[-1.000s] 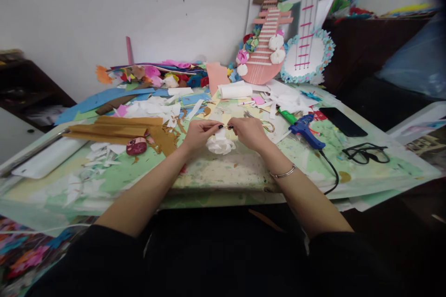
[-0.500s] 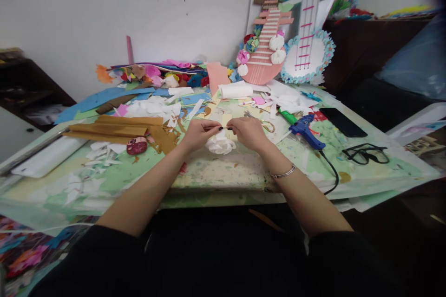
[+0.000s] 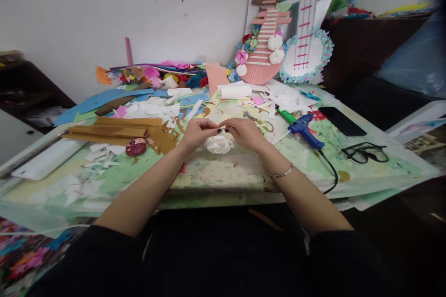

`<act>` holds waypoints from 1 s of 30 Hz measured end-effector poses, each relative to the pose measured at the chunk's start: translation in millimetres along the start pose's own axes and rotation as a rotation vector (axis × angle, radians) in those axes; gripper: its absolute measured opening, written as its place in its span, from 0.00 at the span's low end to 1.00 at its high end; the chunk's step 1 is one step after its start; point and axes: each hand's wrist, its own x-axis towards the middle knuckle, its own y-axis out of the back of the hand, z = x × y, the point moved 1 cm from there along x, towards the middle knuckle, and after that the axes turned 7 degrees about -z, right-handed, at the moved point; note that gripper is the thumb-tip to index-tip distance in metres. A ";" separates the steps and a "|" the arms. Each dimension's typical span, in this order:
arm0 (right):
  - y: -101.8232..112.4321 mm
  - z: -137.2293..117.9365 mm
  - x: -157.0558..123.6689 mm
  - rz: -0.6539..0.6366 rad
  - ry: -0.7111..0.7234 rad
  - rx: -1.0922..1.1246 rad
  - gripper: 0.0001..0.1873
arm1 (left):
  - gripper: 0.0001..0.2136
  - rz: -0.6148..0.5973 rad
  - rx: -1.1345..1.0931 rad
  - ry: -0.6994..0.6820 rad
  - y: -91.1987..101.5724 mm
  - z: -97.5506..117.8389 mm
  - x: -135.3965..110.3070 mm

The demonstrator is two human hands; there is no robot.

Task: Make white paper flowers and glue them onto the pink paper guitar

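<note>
A white paper flower [image 3: 219,144] rests on the table just below my fingertips. My left hand [image 3: 198,134] is closed in a pinch at the flower's far side. Facing it, my right hand [image 3: 245,133] pinches too, its fingertips almost meeting the left ones. Whatever sits between the fingers is too small to make out. Behind my right hand lies a pair of scissors [image 3: 266,125] with gold handles, partly covered by the hand.
To the right are a blue glue gun [image 3: 306,132] with its cord, a black phone [image 3: 342,121] and glasses [image 3: 365,152]. Brown crepe paper [image 3: 114,130] and a dark red object [image 3: 135,146] lie left. White paper scraps [image 3: 153,106] and decorated paper instruments [image 3: 266,51] stand farther back.
My right hand's fingers have shifted slightly at the pinch and more of the scissors shows. The flower stays in place below the hands. The view has moved a little.
</note>
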 end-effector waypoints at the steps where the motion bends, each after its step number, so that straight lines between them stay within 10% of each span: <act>1: 0.0 -0.1 -0.2 0.008 0.013 0.022 0.16 | 0.14 0.002 -0.015 0.002 0.0 -0.6 0.0; 30: 6.2 -6.2 -1.7 0.201 0.039 0.137 0.14 | 0.17 -0.021 -0.074 0.025 -0.7 1.9 -2.0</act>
